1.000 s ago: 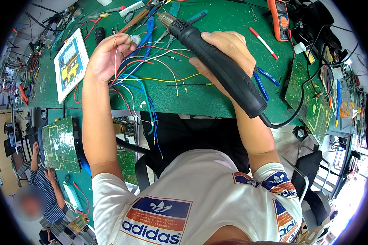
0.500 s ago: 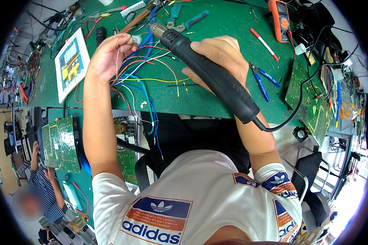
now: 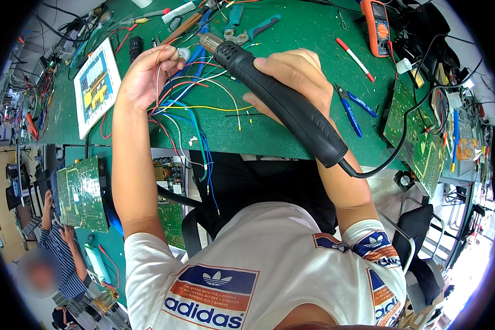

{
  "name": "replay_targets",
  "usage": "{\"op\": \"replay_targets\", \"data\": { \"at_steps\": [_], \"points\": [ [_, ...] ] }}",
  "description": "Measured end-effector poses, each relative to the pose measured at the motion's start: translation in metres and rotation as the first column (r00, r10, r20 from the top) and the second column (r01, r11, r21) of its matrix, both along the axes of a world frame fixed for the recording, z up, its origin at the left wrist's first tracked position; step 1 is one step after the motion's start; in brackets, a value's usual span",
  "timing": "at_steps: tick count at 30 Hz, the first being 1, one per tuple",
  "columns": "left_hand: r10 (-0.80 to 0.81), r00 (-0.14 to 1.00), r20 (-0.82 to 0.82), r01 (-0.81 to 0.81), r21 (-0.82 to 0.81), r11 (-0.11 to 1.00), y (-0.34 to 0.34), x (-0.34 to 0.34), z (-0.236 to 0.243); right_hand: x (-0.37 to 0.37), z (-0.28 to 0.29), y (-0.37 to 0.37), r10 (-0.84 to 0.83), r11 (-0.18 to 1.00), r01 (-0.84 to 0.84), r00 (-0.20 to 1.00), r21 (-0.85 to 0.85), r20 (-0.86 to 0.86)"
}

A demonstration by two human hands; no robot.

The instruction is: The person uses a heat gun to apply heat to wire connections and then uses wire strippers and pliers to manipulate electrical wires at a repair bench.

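My right hand (image 3: 302, 77) is wrapped round a black heat gun (image 3: 283, 102), whose metal nozzle tilts up and left. Its cord bends away to the right. Facing that nozzle, my left hand (image 3: 149, 71) pinches thin wires (image 3: 158, 82), a red and a white one among them. My fingers hide the exact spot where they are held. Below and beside it fans out a bundle of loose coloured wires (image 3: 181, 104), some hanging over the table's near edge.
The green table (image 3: 308, 27) also bears a framed picture (image 3: 96, 88), blue-handled cutters (image 3: 351, 110), a marker (image 3: 355, 59), an orange multimeter (image 3: 377, 30) and teal-handled pliers (image 3: 264, 27). Green circuit boards (image 3: 415, 137) lean at the right. At lower left sits another person (image 3: 66, 247) in a striped shirt.
The heat gun in my right hand has shifted very slightly to the left, its nozzle a little nearer my left hand. My left hand stays in place.
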State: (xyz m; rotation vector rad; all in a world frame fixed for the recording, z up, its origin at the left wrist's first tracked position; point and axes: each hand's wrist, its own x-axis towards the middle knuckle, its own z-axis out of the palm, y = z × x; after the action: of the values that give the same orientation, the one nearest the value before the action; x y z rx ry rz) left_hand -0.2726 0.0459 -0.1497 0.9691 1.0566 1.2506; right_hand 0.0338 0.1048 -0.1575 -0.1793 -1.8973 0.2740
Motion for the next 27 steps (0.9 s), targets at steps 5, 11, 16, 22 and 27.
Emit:
{"op": "replay_targets", "data": {
  "at_steps": [5,11,16,22,27],
  "points": [
    [-0.007,1.0,0.005,0.007,0.005,1.0,0.0002,-0.0013,-0.0015,0.0001,-0.0001,0.0006,-0.012,1.0,0.012,1.0,0.001,-0.008],
    [0.002,1.0,-0.002,-0.002,0.002,1.0,-0.0008,0.0008,0.0007,0.0025,0.0009,0.0055,-0.067,0.998,0.067,0.997,-0.01,-0.042],
    [-0.004,1.0,0.004,0.004,0.006,1.0,-0.0009,0.0011,0.0008,0.0041,0.0007,0.0065,-0.083,0.997,0.083,0.995,-0.004,-0.045],
    [-0.001,1.0,0.013,0.001,0.004,1.0,-0.0006,-0.0001,-0.0002,0.0047,0.0002,0.0078,-0.084,0.996,0.084,0.995,0.007,-0.052],
    [-0.005,1.0,0.025,0.005,-0.001,1.0,0.0002,-0.003,-0.0017,0.0048,0.0006,0.0083,-0.086,0.996,0.087,0.995,0.009,-0.059]
  ]
}}
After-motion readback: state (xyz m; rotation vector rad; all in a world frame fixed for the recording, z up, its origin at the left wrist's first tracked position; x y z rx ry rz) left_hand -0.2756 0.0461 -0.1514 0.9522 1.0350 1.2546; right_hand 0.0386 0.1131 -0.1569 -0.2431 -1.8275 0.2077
